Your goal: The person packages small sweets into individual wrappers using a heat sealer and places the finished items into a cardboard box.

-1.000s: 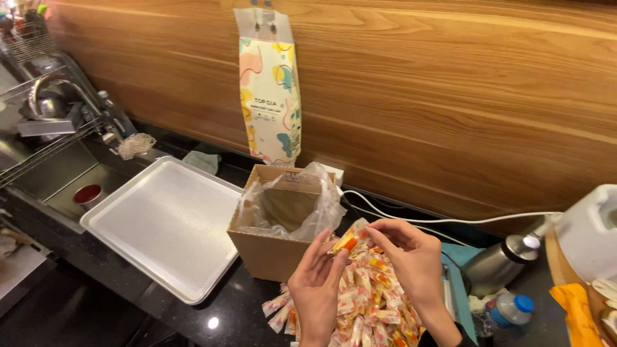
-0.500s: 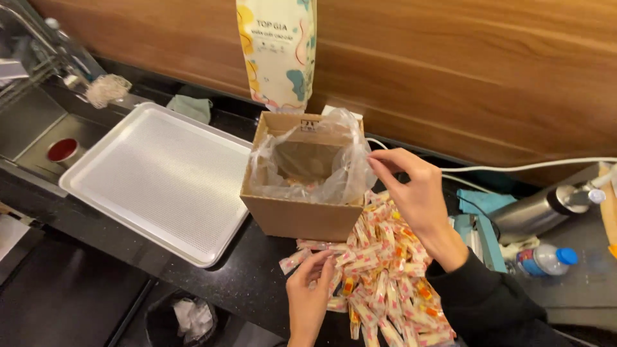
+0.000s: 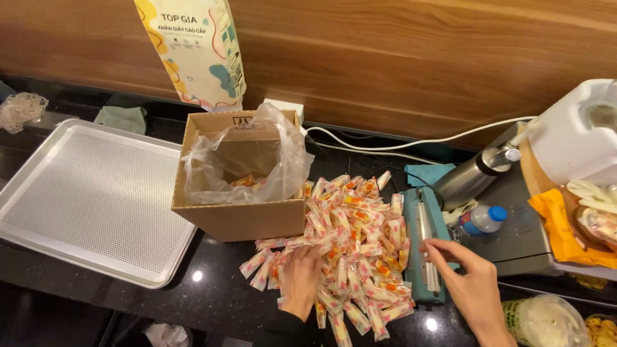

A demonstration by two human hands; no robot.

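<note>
A heap of small white-and-orange wrapped packets (image 3: 350,238) lies on the black counter. My left hand (image 3: 301,279) rests palm-down on the heap's near left edge, fingers among the packets. My right hand (image 3: 466,279) sits to the right of the heap with its fingers spread on the teal heat sealer (image 3: 421,241); it holds nothing. Left of the heap stands a cardboard box (image 3: 241,215) lined with a clear plastic bag (image 3: 283,160), with a few packets at its bottom.
A perforated metal tray (image 3: 90,193) lies at the left. A hanging printed paper pack (image 3: 196,48) is above the box. At the right are a steel flask (image 3: 472,173), a small bottle (image 3: 482,220), a white jug (image 3: 572,132) and a white cable (image 3: 385,144).
My right hand has left the box's rim and come down to the sealer on the right. My left hand has settled onto the packet heap. The view has tilted down and closer.
</note>
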